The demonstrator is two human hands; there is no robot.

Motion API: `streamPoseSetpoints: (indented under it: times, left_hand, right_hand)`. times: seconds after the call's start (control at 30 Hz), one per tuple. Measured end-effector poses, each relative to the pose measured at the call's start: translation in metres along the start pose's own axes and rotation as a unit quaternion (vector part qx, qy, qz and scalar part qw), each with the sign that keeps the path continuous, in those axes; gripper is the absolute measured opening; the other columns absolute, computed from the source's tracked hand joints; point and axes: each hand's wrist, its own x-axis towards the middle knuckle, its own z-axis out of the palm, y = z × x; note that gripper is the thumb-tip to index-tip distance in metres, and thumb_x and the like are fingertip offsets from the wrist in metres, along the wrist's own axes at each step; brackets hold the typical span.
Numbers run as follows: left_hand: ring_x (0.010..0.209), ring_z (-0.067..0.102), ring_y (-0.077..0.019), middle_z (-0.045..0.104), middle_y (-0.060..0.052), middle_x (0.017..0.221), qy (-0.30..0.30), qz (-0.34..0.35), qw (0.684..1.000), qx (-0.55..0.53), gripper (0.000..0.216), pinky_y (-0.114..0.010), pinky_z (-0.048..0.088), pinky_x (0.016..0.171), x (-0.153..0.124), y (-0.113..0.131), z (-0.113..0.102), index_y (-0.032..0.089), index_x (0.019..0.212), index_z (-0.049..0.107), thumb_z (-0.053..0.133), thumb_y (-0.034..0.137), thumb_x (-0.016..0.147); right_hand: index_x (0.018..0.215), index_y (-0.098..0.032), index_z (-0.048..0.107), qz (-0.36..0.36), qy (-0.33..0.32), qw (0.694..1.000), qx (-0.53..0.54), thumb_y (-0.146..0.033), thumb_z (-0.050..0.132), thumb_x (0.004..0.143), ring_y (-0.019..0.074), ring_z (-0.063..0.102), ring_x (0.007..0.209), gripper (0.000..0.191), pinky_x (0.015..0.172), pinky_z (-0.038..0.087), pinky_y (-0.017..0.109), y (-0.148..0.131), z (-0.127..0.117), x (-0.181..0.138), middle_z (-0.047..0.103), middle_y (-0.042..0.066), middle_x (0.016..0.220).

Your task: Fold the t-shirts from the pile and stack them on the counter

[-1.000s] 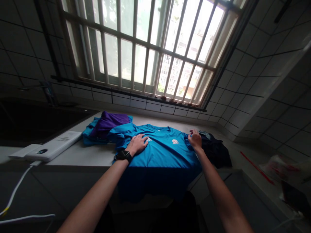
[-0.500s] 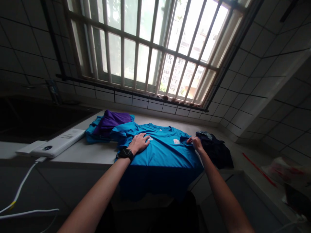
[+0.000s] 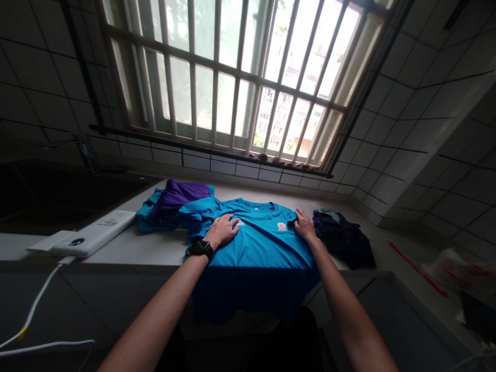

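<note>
A blue T-shirt [image 3: 263,248] lies front up on the counter, its collar toward the window and its lower part hanging over the front edge. It has a small white print and a round pale badge [image 3: 282,226] on the chest. Spread flat on the chest, my left hand [image 3: 222,230] has its fingers apart and wears a black watch [image 3: 200,248] at the wrist. At the right sleeve, my right hand [image 3: 305,225] has its fingers curled on the fabric, and the sleeve looks tucked inward there. The thumb is hard to make out.
Left of the shirt is a pile of purple and blue clothes [image 3: 182,199]; dark clothes [image 3: 344,237] lie to the right. A white power bank [image 3: 96,232] with a cable is near the dark sink [image 3: 50,191]. A red strip [image 3: 418,269] lies far right, below the barred window [image 3: 232,77].
My right hand has shifted slightly left and up along the sleeve edge, drawing it inward. My left hand stays on the chest. The view has tilted slightly.
</note>
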Motion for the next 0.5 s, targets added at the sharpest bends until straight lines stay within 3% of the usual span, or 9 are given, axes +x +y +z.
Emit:
streamPoseSetpoints:
  times: [0.13,0.27,0.37,0.5]
  left_hand:
    - [0.143,0.050,-0.0308,0.058,-0.013,0.152,-0.006,-0.001,1.000,0.001,0.048,-0.047,0.039,0.118,-0.001,0.002,-0.002,0.024,0.142,0.064,0.043,0.040,0.102]
    - [0.143,0.050,-0.0304,0.059,-0.012,0.151,-0.004,0.001,1.000,-0.001,0.047,-0.048,0.039,0.118,0.000,0.002,-0.002,0.026,0.141,0.064,0.044,0.042,0.102]
    - [0.143,0.049,-0.0293,0.060,-0.009,0.151,-0.006,0.001,1.000,0.002,0.046,-0.047,0.039,0.119,0.000,0.002,-0.002,0.028,0.141,0.064,0.046,0.042,0.102]
    - [0.142,0.050,-0.0311,0.060,-0.011,0.150,-0.001,0.004,1.000,-0.005,0.045,-0.048,0.039,0.118,-0.001,0.003,-0.004,0.026,0.140,0.066,0.047,0.040,0.101]
  right_hand:
    - [0.151,-0.023,0.053,-0.013,-0.024,0.999,-0.016,-0.018,0.053,0.094,0.0312,0.043,0.150,0.058,0.123,0.034,0.052,-0.008,0.001,-0.005,0.054,0.013,0.157]
    - [0.137,-0.015,0.065,0.020,0.054,0.997,-0.055,-0.021,0.050,0.097,0.0341,0.057,0.135,0.043,0.113,0.044,0.044,-0.015,0.000,-0.012,0.064,0.020,0.142]
    - [0.130,-0.014,0.070,0.039,0.008,0.997,-0.062,-0.026,0.045,0.101,0.0351,0.060,0.131,0.041,0.110,0.046,0.045,-0.018,0.003,-0.016,0.066,0.020,0.139]
    - [0.151,-0.020,0.057,0.028,-0.072,0.996,-0.051,-0.029,0.042,0.102,0.0328,0.043,0.150,0.052,0.118,0.040,0.047,-0.022,0.008,-0.016,0.046,0.013,0.163]
